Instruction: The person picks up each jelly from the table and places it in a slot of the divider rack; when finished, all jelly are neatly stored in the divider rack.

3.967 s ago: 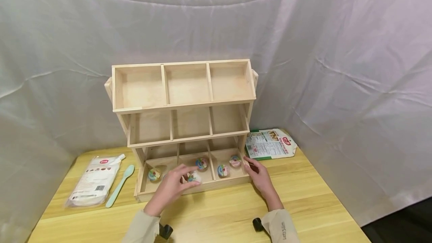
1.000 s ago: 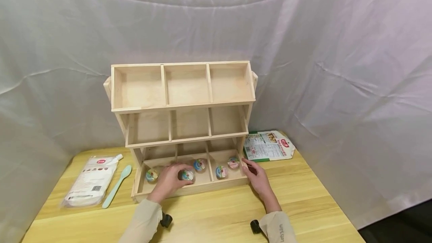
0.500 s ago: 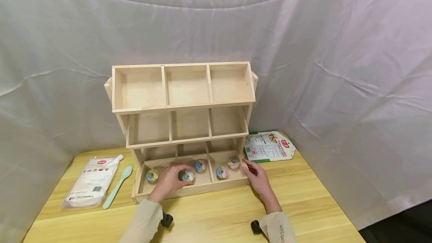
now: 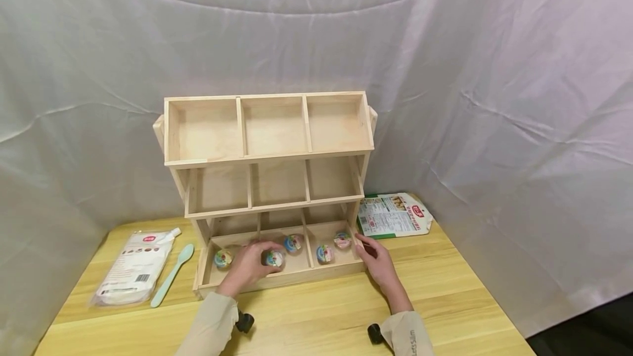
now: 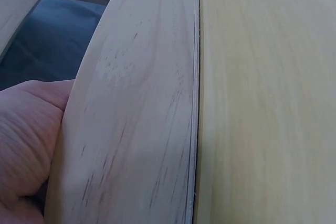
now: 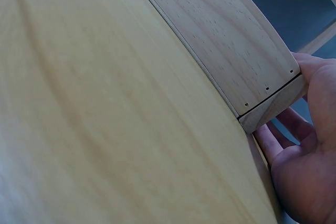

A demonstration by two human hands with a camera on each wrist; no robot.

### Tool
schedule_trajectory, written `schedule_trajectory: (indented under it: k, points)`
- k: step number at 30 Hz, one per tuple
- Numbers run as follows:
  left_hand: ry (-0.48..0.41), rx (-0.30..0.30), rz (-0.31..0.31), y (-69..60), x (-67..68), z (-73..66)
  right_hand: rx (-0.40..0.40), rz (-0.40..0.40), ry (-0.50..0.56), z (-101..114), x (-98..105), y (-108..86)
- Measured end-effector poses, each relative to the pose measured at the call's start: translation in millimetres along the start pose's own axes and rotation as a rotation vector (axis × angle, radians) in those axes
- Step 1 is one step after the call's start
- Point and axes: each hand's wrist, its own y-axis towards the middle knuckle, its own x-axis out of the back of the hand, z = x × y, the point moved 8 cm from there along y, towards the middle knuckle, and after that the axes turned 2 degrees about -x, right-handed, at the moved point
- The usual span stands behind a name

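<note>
A three-tier wooden rack (image 4: 269,155) with divided trays stands on the table. In the bottom tray's middle compartment, my left hand (image 4: 247,268) holds a small jelly cup (image 4: 274,259) between thumb and fingers. A blue-lidded cup (image 4: 293,243) sits just behind it. Two pink cups (image 4: 325,254) (image 4: 342,239) lie in the right compartment, and a yellowish cup (image 4: 223,258) in the left one. My right hand (image 4: 379,265) grips the bottom tray's right end. The right wrist view shows its thumb (image 6: 310,62) over the rim and fingers (image 6: 269,142) against the outer side.
A white pouch (image 4: 134,268) and a pale green spoon (image 4: 172,276) lie left of the rack. A white and green packet (image 4: 394,214) lies flat at the right. Grey curtains (image 4: 277,43) hang close behind and beside the wooden table (image 4: 306,317).
Four seconds ago my left hand's fingers were spread wider over the cup; now they are closer round it, and the cup sits slightly further left. Over the last second almost nothing has moved.
</note>
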Motion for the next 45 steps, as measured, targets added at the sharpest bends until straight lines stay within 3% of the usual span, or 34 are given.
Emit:
schedule_trajectory:
  k: [22, 38, 45]
  points:
    - [-0.060, 0.036, 0.045, -4.5, 0.7, 5.7, 0.001, 0.009, 0.017, 1.9, -4.7, -1.1]
    - [-0.104, -0.052, 0.007, -7.6, 7.6, 3.3, 0.007, 0.016, -0.005, 2.3, -7.4, -1.2]
    - [-0.116, -0.076, -0.024, -13.0, 20.7, -4.3, -0.004, 0.006, 0.000, 1.9, -1.0, -1.2]
